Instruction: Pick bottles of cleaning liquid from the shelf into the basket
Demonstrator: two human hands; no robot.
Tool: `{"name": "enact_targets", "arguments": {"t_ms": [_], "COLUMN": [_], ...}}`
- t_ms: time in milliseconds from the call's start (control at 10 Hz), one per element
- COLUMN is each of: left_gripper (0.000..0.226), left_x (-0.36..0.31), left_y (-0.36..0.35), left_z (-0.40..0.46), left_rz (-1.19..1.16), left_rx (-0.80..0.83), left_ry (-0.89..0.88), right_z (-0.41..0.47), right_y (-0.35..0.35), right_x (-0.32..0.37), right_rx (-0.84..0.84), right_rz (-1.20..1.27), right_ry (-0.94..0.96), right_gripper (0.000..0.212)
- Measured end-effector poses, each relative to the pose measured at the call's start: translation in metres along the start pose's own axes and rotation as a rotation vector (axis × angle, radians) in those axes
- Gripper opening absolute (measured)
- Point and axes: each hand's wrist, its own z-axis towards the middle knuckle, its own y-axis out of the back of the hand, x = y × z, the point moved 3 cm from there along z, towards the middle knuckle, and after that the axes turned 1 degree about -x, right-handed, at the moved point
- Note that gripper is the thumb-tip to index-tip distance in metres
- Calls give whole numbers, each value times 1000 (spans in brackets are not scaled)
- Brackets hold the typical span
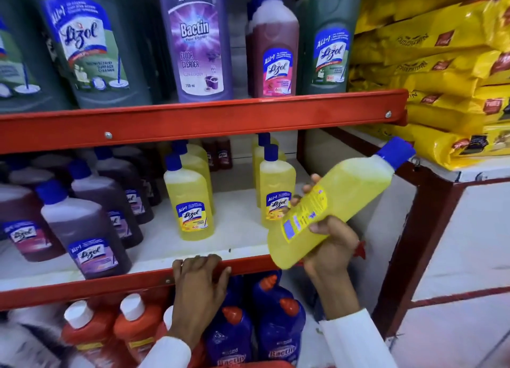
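My right hand (329,246) grips a yellow cleaning-liquid bottle (336,202) with a blue cap, tilted up to the right in front of the middle shelf. My left hand (200,280) rests with its fingers curled over the red front edge of the middle shelf (82,287). More yellow bottles (190,199) stand upright on that white shelf board, one (276,185) right behind the held bottle. A strip of red at the bottom edge (248,365) may be the basket; I cannot tell.
Purple-brown bottles (88,235) fill the left of the middle shelf. Large green, lavender and pink bottles stand on the upper shelf (193,119). Orange (135,331) and blue (276,329) bottles sit below. Yellow bags (441,78) are stacked at the right.
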Motion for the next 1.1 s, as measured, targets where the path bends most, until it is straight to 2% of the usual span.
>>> {"name": "enact_targets", "arguments": {"t_ms": [100,200,300,500,700,1000,1100], "left_gripper": [21,21,20,20,18,21,29], "left_x": [-1,0,-1,-2,-3,-5,-7], "left_y": [0,0,-1,0,1,4,6], "left_z": [0,0,1,1,1,1,2], "left_rz": [-11,-23,-25,-15,-21,-6,-9], "left_rx": [-1,9,9,4,-4,17,36], "left_ry": [9,20,23,28,21,19,7], "right_z": [7,13,25,46,46,41,35], "right_y": [12,18,32,49,53,46,45], "right_x": [-1,-9,-25,-62,-82,-84,-77], "right_rx": [-383,-478,-463,-390,-347,-352,-362], "right_rz": [-381,-608,-746,-880,-1021,-1090,-1117], "right_ry": [245,372,363,219,178,157,189], "right_gripper": [60,87,94,98,101,105,113]}}
